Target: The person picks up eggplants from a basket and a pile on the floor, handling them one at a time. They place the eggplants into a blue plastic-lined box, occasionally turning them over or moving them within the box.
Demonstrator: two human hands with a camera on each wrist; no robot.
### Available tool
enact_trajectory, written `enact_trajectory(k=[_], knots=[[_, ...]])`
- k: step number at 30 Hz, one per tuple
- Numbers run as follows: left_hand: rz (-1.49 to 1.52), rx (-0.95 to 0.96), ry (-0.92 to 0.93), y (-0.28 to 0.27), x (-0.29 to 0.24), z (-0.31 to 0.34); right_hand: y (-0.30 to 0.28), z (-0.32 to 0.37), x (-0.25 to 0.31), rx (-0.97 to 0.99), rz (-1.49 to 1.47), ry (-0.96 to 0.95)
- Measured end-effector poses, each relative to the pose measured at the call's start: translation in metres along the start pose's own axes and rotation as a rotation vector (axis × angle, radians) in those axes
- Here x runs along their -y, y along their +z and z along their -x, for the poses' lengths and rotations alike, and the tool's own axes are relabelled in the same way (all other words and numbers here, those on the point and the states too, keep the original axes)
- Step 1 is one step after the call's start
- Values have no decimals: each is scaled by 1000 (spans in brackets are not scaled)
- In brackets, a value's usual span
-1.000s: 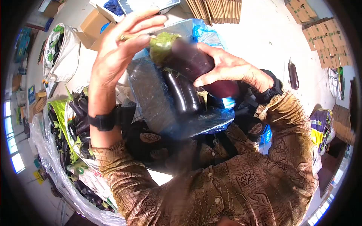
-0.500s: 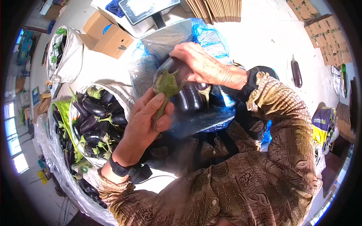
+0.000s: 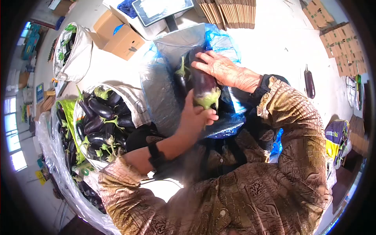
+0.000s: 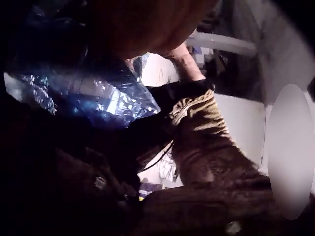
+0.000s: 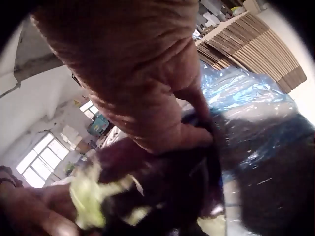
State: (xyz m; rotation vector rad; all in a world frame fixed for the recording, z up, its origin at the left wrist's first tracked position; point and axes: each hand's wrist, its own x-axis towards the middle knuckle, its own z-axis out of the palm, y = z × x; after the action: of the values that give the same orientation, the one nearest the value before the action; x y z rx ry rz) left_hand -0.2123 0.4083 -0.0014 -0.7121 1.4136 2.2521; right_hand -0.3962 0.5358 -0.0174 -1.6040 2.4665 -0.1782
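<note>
A large dark purple eggplant [image 3: 203, 84] with a pale green cap lies over the mouth of a blue plastic liner [image 3: 156, 84], its cap end towards the body. My right hand [image 3: 225, 72] grips its side from above, fingers spread around the skin. At the cap end, my left hand [image 3: 194, 119] holds the stem, which its fingers mostly hide. Another eggplant [image 3: 181, 80] sits inside the liner to the left. The right wrist view has the right hand [image 5: 152, 93] over dark skin, beside the green cap [image 5: 91, 196]. The left wrist view is mostly dark.
A white sack [image 3: 133, 102] full of eggplants stands at the left, with another sack [image 3: 80, 62] behind it. Further back are an open cardboard box [image 3: 121, 37], a screen on a stand [image 3: 162, 9] and flat cartons [image 3: 235, 13]. One eggplant [image 3: 309, 82] lies far right.
The eggplant has turned, its cap swinging from the left towards the body, and now lies over the liner. My left hand came down from its raised position to the stem; my right hand kept its grip.
</note>
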Motion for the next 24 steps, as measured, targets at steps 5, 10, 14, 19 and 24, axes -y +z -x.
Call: enact_trajectory(k=[5,10,14,19,24], knots=[[-468,-24,-8,1,13,-23,2,6,2,176,-137,207],[-852,-42,49,-5,33,-47,0,6,10,186,-239,291],[-932,-67,41,-3,28,-38,12,9,18,97,-157,308],[-1029,154,136,-34,47,-44,4,1,15,170,-234,329],[-1473,158,237,-15,56,-51,6,-2,15,217,-223,345]])
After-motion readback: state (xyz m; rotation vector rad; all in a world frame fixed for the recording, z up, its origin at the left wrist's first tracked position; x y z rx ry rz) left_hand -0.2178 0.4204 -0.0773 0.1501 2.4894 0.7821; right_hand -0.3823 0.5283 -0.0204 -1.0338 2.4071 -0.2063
